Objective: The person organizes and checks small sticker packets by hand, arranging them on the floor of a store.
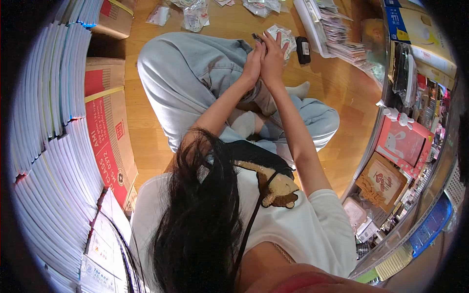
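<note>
My left hand [253,62] and my right hand [273,56] meet above my bent knee. A small dark object [256,37] pokes out at the fingertips of my left hand, whose fingers look closed around it; its kind is too small to make out. My right hand lies against the left one with its fingers stretched and spread. Just beyond the right fingers is a clear packet of printed stickers or paper pieces [289,45] on the floor. Beside it lies a small black item with a white barcode label [303,51].
More clear packets [195,14] lie on the wooden floor [354,105] ahead. A white tray [312,27] and stacked packets [342,44] stand front right. Cardboard boxes [110,132] and tall paper stacks [53,93] line the left; a crowded shelf [391,146] borders the right.
</note>
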Motion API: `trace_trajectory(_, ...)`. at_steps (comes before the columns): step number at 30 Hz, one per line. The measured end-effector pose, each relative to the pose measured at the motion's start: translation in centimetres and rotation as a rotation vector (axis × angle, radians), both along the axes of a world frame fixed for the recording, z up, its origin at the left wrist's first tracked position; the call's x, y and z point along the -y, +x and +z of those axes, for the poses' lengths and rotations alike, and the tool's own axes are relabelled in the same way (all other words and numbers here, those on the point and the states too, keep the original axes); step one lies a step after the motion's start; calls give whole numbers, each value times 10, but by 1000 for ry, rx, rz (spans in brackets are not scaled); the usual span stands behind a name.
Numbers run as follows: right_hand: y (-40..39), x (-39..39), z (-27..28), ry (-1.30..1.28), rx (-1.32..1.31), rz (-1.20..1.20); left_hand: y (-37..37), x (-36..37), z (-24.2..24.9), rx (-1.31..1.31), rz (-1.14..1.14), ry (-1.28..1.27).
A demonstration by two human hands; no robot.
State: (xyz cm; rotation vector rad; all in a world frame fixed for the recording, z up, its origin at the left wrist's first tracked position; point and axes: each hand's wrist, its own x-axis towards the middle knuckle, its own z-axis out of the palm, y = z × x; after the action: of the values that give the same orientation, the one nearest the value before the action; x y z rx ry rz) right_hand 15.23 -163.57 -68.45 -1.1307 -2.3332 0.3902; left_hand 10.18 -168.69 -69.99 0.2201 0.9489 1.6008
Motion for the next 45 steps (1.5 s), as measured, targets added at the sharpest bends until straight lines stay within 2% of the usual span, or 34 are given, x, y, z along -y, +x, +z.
trace_trajectory(2, 1, -14, -9, -120, -38, -34, 3, 1, -4, -70, 9, -7)
trace_trajectory(3, 1, -22, -7, -174, 7, -124, 4, 4, -6, -107, 14, -15)
trace_trajectory(5, 5, -41, 3, -282, 97, -308, 8, 11, -13, -261, -98, -11)
trace_trajectory(6, 15, -54, 2, -304, 59, -321, 10, 14, -13, -340, -159, -6)
trace_trajectory(8, 40, -80, -2, -342, -16, -347, 16, 13, 7, -254, -87, 161)
trace_trajectory(9, 48, -83, -1, -272, -98, -375, 18, 10, 14, -209, -45, 246)
trace_trajectory(10, 55, -82, 4, -200, -175, -398, 16, 4, 7, -310, 12, 207)
trace_trajectory(13, 64, -59, 32, -94, -391, -391, 0, 1, 6, 49, 173, -6)
trace_trajectory(14, 62, -46, 41, -79, -469, -381, -2, 1, 5, 79, 177, -56)
trace_trajectory(16, 47, -12, 41, -133, -527, -192, 0, 1, 9, 130, 133, -48)
trace_trajectory(17, 42, 1, 33, -111, -413, -48, 3, 1, 12, 157, 110, -42)
trace_trajectory(18, 31, 15, 34, 17, -268, 81, 7, 2, 15, 114, 106, 9)
trace_trajectory(20, 26, 13, 23, 33, -184, 51, 13, 6, 22, 22, 110, 110)
trace_trajectory(28, 16, 1, 13, 72, -77, 13, 10, 2, 14, -331, 118, 85)
trace_trajectory(31, 18, 1, 18, 24, -12, -14, 11, 4, 8, -366, 112, 66)
trace_trajectory(35, 25, -18, 20, -97, 107, -185, 16, 4, -7, -458, 112, 78)
trace_trajectory(37, 27, -26, 29, -242, 125, -301, 17, 6, -3, -402, 80, 54)
trace_trajectory(40, 32, -37, 29, -222, 169, -421, 15, 5, 1, -246, 115, 95)
trace_trajectory(43, 72, -73, 0, -255, 111, -625, 1, 11, 19, -90, 114, 106)
trace_trajectory(45, 83, -70, 0, -349, -79, -482, -11, 11, 27, 80, 146, 102)
